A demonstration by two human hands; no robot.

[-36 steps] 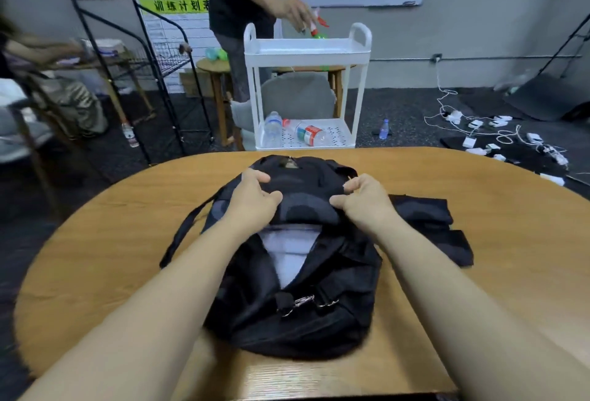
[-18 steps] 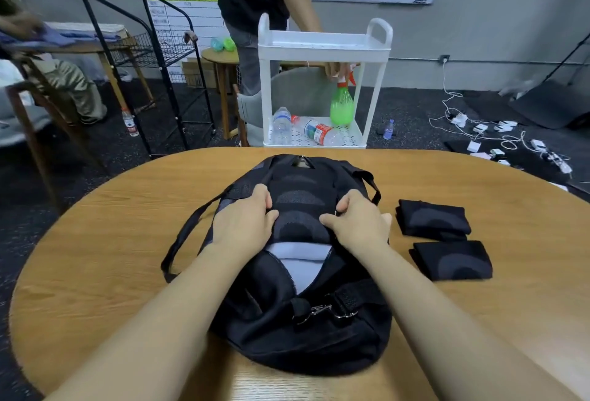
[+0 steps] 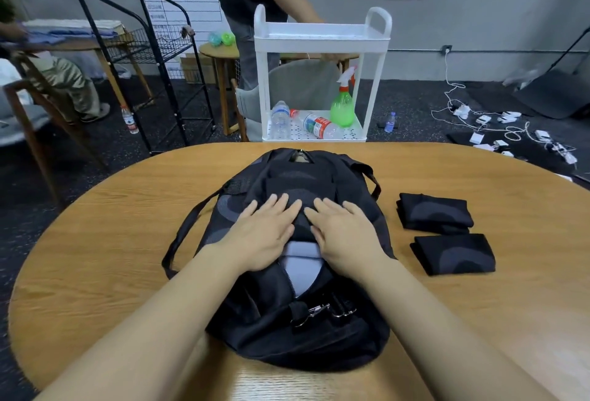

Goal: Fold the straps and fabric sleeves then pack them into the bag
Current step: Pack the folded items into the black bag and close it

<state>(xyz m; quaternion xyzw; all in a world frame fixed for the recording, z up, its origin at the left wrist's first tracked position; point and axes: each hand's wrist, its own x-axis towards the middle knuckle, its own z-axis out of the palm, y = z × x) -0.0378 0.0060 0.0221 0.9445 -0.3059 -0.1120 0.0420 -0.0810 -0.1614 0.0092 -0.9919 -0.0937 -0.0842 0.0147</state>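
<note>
A black bag [image 3: 297,330] lies in the middle of the round wooden table [image 3: 95,241], its zip open on a pale lining. A folded black patterned fabric piece [image 3: 300,193] lies on the bag's upper half. My left hand [image 3: 265,234] and my right hand [image 3: 344,231] press flat on that fabric, fingers straight, side by side. A black strap [image 3: 185,231] loops off the bag's left side. Two folded black fabric sleeves lie on the table to the right, one farther [image 3: 434,213] and one nearer [image 3: 455,257].
A white plastic trolley [image 3: 322,36] stands beyond the table's far edge, holding water bottles and a green spray bottle [image 3: 343,106]. A person in dark clothes stands behind it. A black wire rack [image 3: 153,49] is at back left; cables and chargers [image 3: 498,132] litter the floor at right.
Both hands gripped the fabric on the bag with curled fingers; now they lie flat on it. The person behind has set the spray bottle on the trolley's lower shelf.
</note>
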